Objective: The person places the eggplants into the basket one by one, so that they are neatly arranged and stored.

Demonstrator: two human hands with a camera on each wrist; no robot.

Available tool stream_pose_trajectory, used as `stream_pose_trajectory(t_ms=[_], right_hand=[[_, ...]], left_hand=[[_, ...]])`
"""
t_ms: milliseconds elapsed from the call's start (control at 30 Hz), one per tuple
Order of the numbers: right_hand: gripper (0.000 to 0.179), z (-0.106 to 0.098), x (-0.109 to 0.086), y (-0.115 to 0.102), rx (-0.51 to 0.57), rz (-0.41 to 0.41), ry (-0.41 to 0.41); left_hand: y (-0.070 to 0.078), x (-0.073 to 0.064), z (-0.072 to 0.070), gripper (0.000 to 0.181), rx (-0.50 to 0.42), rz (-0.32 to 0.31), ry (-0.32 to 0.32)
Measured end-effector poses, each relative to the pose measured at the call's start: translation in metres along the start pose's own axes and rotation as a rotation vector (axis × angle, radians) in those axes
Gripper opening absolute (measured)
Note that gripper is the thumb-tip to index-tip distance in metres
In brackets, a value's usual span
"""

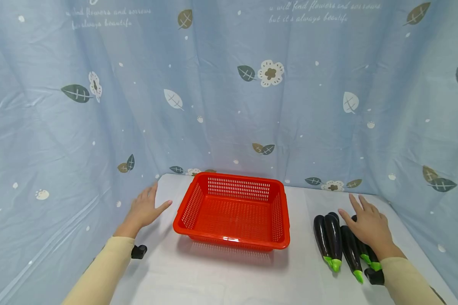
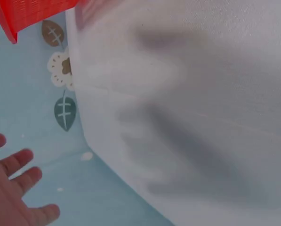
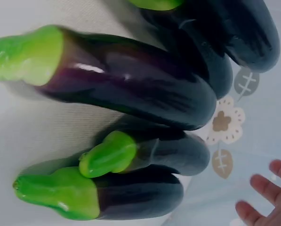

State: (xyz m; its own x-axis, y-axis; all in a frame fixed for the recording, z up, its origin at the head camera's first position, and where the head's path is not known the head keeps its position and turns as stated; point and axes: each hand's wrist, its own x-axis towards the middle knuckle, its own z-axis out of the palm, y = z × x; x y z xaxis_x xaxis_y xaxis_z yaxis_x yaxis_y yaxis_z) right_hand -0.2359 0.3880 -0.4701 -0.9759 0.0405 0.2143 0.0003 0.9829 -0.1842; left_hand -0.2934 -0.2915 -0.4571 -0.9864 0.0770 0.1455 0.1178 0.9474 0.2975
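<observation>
My right hand [image 1: 370, 224] hovers over several dark purple eggplants [image 1: 333, 237] with bright green stem ends, its fingers spread and nothing in it. Seen from the right wrist, the eggplants [image 3: 131, 77] lie side by side, green ends to the left, with my fingertips [image 3: 265, 188] at the lower right corner. My left hand [image 1: 142, 209] is held out, fingers apart and holding nothing, left of a red plastic basket [image 1: 233, 243]. In the left wrist view, my left hand [image 2: 11, 183] shows at the lower left, with the basket's edge [image 2: 36, 12] at the top.
A white-covered table [image 1: 198, 279] carries the basket near its middle and the eggplants on the right. Blue curtains [image 1: 221, 106] printed with leaves and flowers hang behind and on both sides. A small black device [image 1: 139, 252] is at the left wrist.
</observation>
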Motion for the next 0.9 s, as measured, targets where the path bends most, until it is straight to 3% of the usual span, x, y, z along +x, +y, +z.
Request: stream_pose_trajectory(t_ms=[367, 600, 900], right_hand=[[0.074, 0.005, -0.01, 0.01, 0.09, 0.028, 0.047], [0.068, 0.009, -0.013, 0.024, 0.108, 0.057, 0.016], [0.066, 0.014, -0.019, 0.035, 0.087, 0.101, 0.011]], left_hand=[[-0.002, 0.001, 0.01, 0.078, -0.209, 0.061, 0.009], [0.003, -0.002, 0.014, 0.074, -0.401, 0.085, -0.078], [0.019, -0.009, 0.017, 0.076, -0.553, 0.133, -0.17]])
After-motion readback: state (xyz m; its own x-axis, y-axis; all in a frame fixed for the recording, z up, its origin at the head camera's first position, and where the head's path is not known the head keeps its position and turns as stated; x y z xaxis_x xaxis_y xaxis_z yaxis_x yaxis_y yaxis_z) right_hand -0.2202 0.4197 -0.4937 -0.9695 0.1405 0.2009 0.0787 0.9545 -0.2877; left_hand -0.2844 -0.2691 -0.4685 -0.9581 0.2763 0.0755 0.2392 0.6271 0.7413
